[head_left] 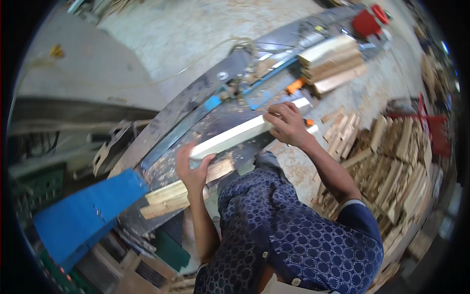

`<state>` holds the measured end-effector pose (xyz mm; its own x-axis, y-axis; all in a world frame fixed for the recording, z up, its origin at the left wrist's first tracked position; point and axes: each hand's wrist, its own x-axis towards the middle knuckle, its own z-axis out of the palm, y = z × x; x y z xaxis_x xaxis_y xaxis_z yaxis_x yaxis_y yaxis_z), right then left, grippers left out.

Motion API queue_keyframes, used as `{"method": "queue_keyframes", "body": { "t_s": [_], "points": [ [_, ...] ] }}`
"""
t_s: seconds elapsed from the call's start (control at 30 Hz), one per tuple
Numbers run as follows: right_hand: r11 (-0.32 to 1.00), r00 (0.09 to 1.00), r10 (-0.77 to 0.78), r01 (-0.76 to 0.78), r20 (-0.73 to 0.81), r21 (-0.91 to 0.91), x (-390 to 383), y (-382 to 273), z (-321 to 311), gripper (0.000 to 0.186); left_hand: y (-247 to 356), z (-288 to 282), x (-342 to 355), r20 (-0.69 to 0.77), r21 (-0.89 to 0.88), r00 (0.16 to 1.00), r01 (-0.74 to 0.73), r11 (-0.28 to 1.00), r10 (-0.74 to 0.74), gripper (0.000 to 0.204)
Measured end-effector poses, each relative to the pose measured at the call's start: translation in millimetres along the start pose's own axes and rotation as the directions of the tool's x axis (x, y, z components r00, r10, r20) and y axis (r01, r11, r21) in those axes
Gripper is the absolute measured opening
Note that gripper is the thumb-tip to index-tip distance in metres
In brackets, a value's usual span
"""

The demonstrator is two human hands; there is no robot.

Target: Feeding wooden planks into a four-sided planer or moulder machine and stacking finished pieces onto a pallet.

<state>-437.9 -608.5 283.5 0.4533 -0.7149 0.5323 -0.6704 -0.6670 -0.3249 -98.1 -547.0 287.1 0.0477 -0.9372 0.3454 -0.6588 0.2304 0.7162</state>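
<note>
A pale wooden board (230, 130) is held lengthwise at a slant over a dark machine bed (186, 139) scattered with chips. My left hand (193, 169) grips its lower-left end, thumb below the edge. My right hand (286, 122) is closed round it near the upper-right end. Beneath and left of the board, short wooden pieces (166, 198) lie on the bed. Beyond my right hand are orange objects (296, 85) and a stack of boards (328, 63). A blue strip of guide rail (171, 137) runs along the bed.
A blue sheet-metal part (83, 215) juts out at lower left. Piles of wood strips (391, 171) fill the right side, near a red frame (433, 132). A red container (367, 22) sits at the bed's far end. A thin hose (205, 54) crosses the back.
</note>
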Motion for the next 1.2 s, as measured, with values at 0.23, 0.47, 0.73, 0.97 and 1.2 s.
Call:
{"method": "queue_keyframes", "body": {
  "t_s": [0.23, 0.47, 0.73, 0.97, 1.2],
  "points": [
    [0.899, 0.957, -0.260, 0.190, 0.131, 0.395, 92, -166, 13, 0.065, 74, -56, -88, -0.007, -0.791, 0.803, 0.360, 0.494, -0.596, 0.036],
    [0.634, 0.895, -0.446, 0.310, 0.007, 0.708, 171, -262, 12, 0.060, 97, -276, -96, -0.870, -0.423, 0.326, -0.107, 0.900, -0.370, 0.022],
    [0.679, 0.926, -0.269, -0.011, 0.263, 0.734, 136, -265, 88, 0.053, 14, -490, 5, -0.749, -0.649, 0.434, -0.329, 0.685, -0.501, 0.035],
    [0.732, 0.850, -0.170, -0.230, 0.499, 0.641, 100, -263, 107, 0.041, -39, -466, 31, -0.738, -0.640, 0.407, -0.171, 0.749, -0.538, 0.032],
    [0.795, 0.815, -0.068, -0.305, 0.575, 0.525, 78, -244, 113, 0.038, -151, -379, -15, -0.593, -0.797, 0.338, -0.111, 0.594, -0.731, 0.034]
  ]
}}
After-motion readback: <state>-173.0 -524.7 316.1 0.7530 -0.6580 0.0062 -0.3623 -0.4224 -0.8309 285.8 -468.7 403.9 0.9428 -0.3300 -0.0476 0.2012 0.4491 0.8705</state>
